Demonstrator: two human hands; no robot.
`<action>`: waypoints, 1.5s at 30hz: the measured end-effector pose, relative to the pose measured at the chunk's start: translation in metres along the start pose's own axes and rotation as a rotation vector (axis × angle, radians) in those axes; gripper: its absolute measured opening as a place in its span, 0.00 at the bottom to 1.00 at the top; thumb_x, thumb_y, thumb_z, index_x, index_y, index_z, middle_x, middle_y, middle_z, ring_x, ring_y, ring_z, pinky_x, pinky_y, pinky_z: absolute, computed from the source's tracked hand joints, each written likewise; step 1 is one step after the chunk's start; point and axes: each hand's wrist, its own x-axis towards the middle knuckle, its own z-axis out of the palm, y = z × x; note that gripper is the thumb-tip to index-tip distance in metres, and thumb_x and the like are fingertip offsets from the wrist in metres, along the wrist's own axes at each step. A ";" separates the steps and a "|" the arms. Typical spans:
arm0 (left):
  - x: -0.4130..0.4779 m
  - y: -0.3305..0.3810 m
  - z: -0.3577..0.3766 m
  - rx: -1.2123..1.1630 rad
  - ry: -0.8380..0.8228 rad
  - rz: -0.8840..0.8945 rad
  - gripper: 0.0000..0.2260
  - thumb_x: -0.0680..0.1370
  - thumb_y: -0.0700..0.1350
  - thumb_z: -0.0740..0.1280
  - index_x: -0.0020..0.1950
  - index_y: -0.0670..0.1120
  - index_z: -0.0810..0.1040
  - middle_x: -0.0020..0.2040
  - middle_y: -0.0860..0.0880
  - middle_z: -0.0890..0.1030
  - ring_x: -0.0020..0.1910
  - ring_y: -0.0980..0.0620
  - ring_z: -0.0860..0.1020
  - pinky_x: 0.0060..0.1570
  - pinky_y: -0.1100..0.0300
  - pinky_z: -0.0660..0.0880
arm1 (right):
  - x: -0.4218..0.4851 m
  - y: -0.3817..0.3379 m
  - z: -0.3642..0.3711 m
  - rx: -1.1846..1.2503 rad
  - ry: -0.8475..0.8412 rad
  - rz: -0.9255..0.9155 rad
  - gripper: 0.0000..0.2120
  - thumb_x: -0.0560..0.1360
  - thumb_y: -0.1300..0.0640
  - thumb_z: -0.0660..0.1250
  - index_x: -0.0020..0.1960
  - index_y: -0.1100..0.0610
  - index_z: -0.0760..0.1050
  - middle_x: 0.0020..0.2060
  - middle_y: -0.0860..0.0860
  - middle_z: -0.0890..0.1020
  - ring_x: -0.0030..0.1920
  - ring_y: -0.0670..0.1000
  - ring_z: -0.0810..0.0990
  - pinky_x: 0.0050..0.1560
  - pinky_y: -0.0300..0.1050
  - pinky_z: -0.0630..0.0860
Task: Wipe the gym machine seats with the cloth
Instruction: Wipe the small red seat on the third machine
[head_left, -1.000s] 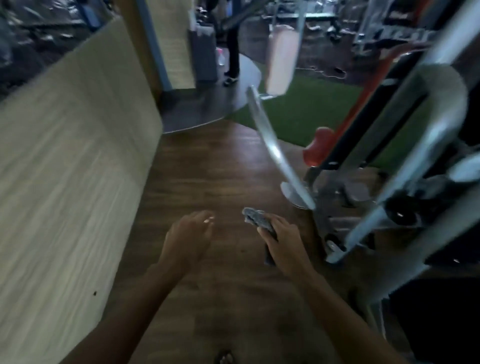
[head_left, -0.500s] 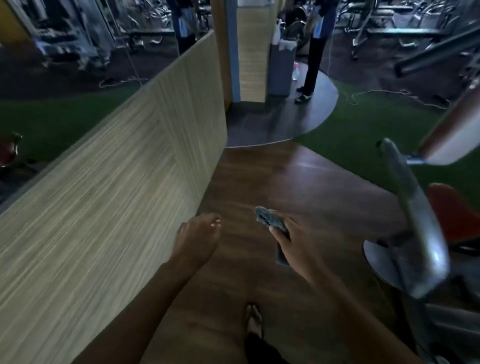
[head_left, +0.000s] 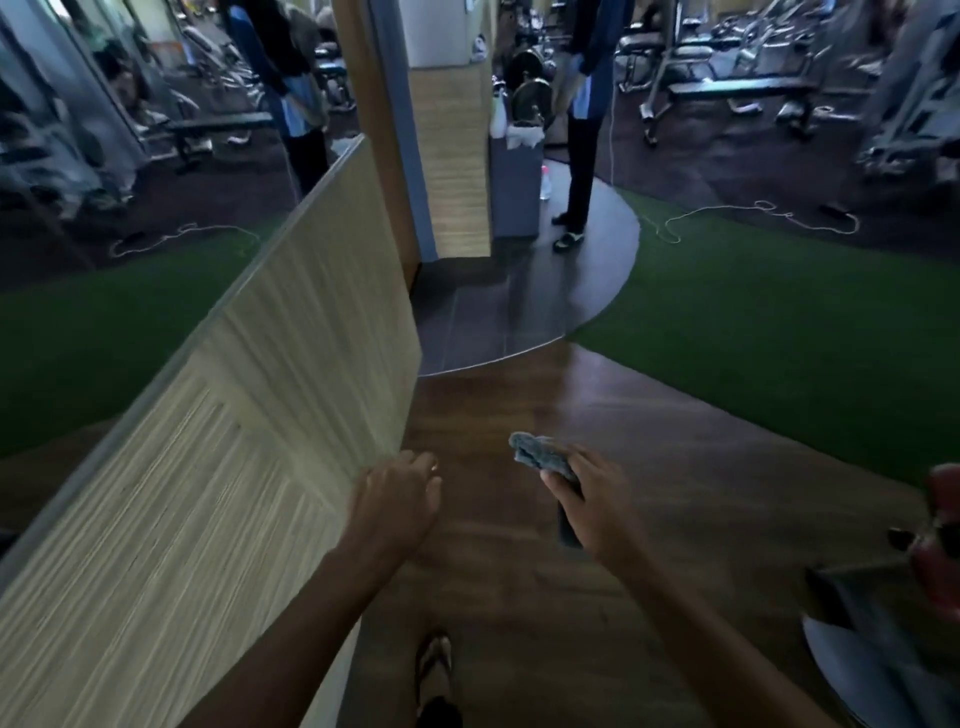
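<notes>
My right hand (head_left: 589, 501) is held out over the wooden floor, shut on a crumpled grey cloth (head_left: 537, 453) that sticks out above the thumb. My left hand (head_left: 397, 496) hangs beside it with loose fingers and holds nothing. At the far right edge a red padded seat (head_left: 943, 545) of a gym machine shows only in part, above its round grey base (head_left: 857, 665). Both hands are well left of that seat.
A low wood-panel wall (head_left: 249, 441) with a mirror above runs along the left. Ahead a person (head_left: 584, 119) stands by a grey bin (head_left: 517, 187) on a dark curved floor patch. Green turf (head_left: 769, 332) lies right. My sandalled foot (head_left: 434, 670) is below.
The view has swung left and up: the machine frame and red seat slid off to the right edge, and the wall and mirror came in. Both hands keep the same pose.
</notes>
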 end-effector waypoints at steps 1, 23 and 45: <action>0.030 -0.005 0.005 -0.008 0.000 0.027 0.11 0.79 0.49 0.62 0.56 0.48 0.79 0.51 0.48 0.82 0.49 0.45 0.80 0.50 0.51 0.73 | 0.023 0.004 0.005 -0.004 0.013 0.022 0.18 0.79 0.47 0.62 0.66 0.51 0.77 0.61 0.48 0.81 0.55 0.55 0.79 0.54 0.46 0.68; 0.524 0.356 0.111 0.026 -0.284 1.090 0.09 0.79 0.47 0.61 0.53 0.47 0.79 0.51 0.49 0.81 0.52 0.47 0.79 0.44 0.56 0.66 | 0.275 0.263 -0.151 0.122 0.755 0.831 0.16 0.78 0.55 0.66 0.65 0.48 0.77 0.62 0.46 0.81 0.63 0.48 0.78 0.65 0.54 0.73; 0.479 0.820 0.315 0.211 -0.738 2.083 0.14 0.81 0.49 0.59 0.66 0.52 0.74 0.62 0.53 0.77 0.61 0.49 0.76 0.58 0.50 0.72 | 0.228 0.518 -0.248 0.189 1.530 1.986 0.20 0.82 0.48 0.61 0.73 0.45 0.68 0.72 0.46 0.70 0.66 0.57 0.68 0.68 0.55 0.67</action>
